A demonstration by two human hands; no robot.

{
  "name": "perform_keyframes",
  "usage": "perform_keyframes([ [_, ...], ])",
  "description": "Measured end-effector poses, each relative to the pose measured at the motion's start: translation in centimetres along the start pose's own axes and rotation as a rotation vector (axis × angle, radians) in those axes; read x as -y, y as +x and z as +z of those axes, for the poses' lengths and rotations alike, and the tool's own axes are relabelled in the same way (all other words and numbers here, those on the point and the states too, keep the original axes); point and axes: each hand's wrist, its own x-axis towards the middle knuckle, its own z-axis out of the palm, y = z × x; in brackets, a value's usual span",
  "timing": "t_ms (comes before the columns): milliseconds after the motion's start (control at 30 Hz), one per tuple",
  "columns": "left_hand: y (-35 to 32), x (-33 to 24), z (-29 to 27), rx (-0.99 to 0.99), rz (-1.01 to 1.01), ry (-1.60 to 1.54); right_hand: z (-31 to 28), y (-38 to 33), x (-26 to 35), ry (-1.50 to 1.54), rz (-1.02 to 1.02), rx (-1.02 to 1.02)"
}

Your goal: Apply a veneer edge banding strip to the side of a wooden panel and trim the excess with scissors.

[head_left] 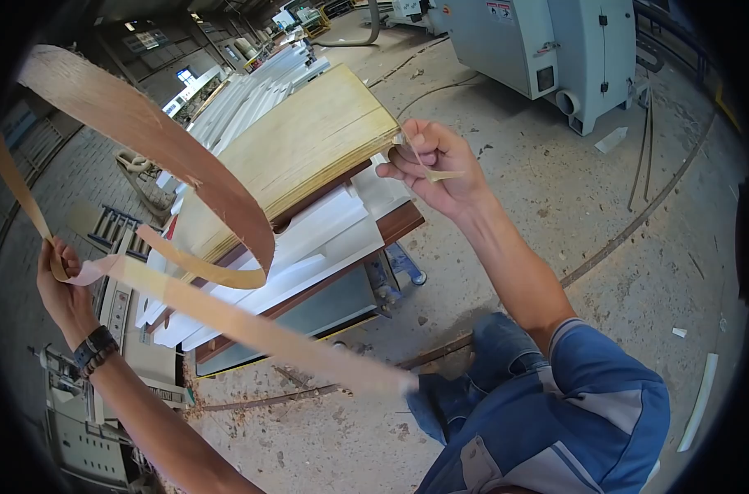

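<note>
My left hand, with a dark band on its wrist, is closed round a long, thin strip of wood veneer edging. The strip curls in wide loops, reddish-brown on one face and pale tan on the other. One length slants down past my front, its end blurred. At the right my right hand is beside the corner of a pale plywood board. Its fingers are bent in a pinch on a small thin sliver, pale and stiff-looking, whose exact kind I cannot make out.
Below the board lie white moulded panels and brown boards on a wheeled cart. Long white profiles are stacked beyond. A grey machine cabinet stands at the far right. Roller equipment is at the left; debris dots the concrete floor.
</note>
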Motion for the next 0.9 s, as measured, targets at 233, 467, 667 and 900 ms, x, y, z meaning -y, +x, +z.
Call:
perform_keyframes([
  [233,-1.2,-2.9,-3.7,-0.233,0.071,0.028,-3.3,0.2,0.7,-0.289,0.071,0.066],
  [467,-0.4,1.0,-2.5,-0.149,-0.041,-0.036,-0.3,-2.8,0.4,-0.873,-0.048,-0.051],
  [667,-1.6,3.6,2.4,-0.143,-0.064,-0.125,2.8,-2.1,-1.9,-0.806,-0.380,-0.202],
  [900,-3.4,7.3,7.7,-0.079,-0.130,-0.149,5.0,-1.9,-3.0,-0.530,-0.412,-0.465],
])
